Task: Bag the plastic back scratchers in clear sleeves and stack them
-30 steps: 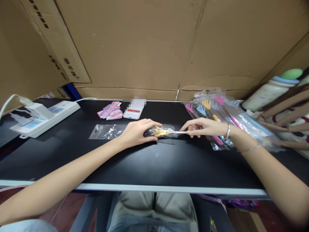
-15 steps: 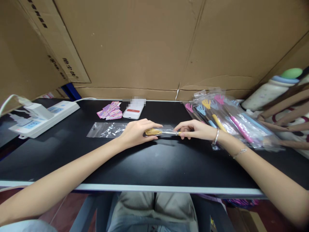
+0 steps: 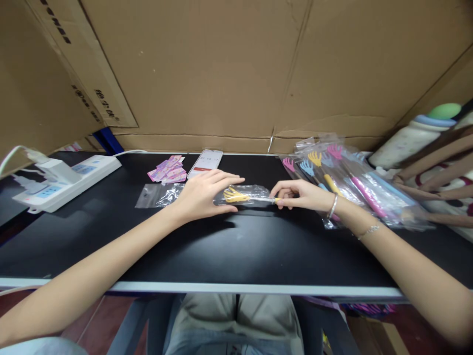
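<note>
A back scratcher with a yellow claw head (image 3: 235,195) and a thin metal shaft lies level in front of me, touching a long clear plastic bag (image 3: 148,195). I cannot tell whether the claw is inside the bag or on top of it. My right hand (image 3: 301,195) pinches the shaft's right end between thumb and fingers. Over the bag's middle, my left hand (image 3: 203,195) has its thumb and fingers apart around the claw's left side, without gripping it. My left palm hides part of the bag.
Bagged back scratchers (image 3: 354,185) in several colours lie in a pile at right, near a white bottle (image 3: 410,140). Behind my left hand are small printed cards (image 3: 168,169) and a phone (image 3: 207,160). A power strip (image 3: 74,180) sits left; cardboard (image 3: 207,69) walls the back.
My left hand has opened and shifted slightly left, uncovering more of the yellow claw. The right hand has moved a little to the right, keeping its pinch on the back scratcher.
</note>
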The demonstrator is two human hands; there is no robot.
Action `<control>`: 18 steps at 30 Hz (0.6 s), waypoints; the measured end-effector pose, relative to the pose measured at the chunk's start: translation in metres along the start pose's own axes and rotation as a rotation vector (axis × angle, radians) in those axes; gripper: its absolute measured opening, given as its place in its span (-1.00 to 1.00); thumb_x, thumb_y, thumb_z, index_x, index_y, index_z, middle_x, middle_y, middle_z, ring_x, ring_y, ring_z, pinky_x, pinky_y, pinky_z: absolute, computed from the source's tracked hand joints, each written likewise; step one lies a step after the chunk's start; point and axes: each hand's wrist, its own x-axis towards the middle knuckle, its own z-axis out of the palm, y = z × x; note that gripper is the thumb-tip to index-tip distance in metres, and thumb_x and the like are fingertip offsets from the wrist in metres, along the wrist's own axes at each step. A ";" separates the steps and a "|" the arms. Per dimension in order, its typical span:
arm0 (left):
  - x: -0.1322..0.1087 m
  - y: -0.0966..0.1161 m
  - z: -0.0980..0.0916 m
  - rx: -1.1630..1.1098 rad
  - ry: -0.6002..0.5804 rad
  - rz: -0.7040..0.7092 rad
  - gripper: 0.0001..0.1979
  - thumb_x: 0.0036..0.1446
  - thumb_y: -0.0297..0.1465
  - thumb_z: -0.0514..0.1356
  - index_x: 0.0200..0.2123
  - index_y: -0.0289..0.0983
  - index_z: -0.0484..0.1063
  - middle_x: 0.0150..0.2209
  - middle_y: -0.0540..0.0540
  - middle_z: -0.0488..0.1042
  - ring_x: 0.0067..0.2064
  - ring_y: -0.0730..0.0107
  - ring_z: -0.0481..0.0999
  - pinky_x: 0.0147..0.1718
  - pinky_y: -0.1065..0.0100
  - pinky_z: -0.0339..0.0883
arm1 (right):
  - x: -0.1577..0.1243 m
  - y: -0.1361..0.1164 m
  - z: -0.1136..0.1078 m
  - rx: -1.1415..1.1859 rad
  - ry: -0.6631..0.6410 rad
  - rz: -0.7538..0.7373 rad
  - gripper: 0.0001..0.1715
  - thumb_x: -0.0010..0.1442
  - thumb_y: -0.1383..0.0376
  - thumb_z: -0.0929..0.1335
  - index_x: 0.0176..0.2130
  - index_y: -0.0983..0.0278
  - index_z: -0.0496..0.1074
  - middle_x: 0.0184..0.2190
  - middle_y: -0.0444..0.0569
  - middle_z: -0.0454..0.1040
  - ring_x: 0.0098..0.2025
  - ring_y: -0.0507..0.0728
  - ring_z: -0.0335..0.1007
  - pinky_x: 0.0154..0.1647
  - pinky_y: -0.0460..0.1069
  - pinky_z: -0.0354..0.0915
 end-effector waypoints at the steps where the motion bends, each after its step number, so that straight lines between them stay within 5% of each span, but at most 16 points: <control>1: 0.000 -0.002 -0.003 0.015 -0.004 -0.014 -0.40 0.09 -0.03 0.20 0.14 -0.18 0.30 0.10 -0.11 0.42 0.08 0.18 0.40 0.01 0.23 0.26 | -0.001 0.000 -0.003 -0.007 0.011 0.004 -0.45 0.04 -0.04 0.40 -0.17 0.34 0.38 -0.46 -0.05 0.50 -0.48 0.00 0.37 -0.42 -0.06 0.30; 18: 0.000 -0.009 -0.006 0.060 -0.056 -0.094 -0.55 0.13 -0.11 0.17 0.07 -0.11 0.37 0.02 -0.01 0.48 -0.02 0.31 0.49 -0.16 0.38 0.34 | -0.005 0.003 -0.016 0.009 0.061 0.002 -0.48 -0.01 -0.02 0.43 -0.21 0.31 0.41 -0.44 -0.03 0.54 -0.42 0.05 0.44 -0.37 -0.03 0.32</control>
